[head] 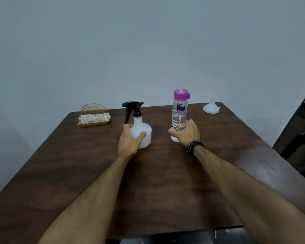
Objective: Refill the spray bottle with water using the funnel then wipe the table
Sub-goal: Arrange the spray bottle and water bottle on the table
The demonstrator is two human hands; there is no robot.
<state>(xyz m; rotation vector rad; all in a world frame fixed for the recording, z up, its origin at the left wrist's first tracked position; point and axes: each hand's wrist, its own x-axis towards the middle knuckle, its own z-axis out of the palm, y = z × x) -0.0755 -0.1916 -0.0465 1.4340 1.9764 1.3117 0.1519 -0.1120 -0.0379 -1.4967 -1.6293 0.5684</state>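
A white spray bottle (144, 131) with a black trigger head stands upright near the middle of the brown table (157, 182). My left hand (130, 140) grips its body from the left. To its right stands a clear water bottle (179, 113) with a purple cap, and my right hand (186, 132) grips its lower part. A white funnel (211, 107) sits mouth-down at the far right corner. A folded cream cloth (94, 118) lies in a gold wire holder (93, 110) at the far left.
A pale wall rises right behind the table's far edge. Dark furniture (299, 124) stands beyond the right edge. A black band circles my right wrist.
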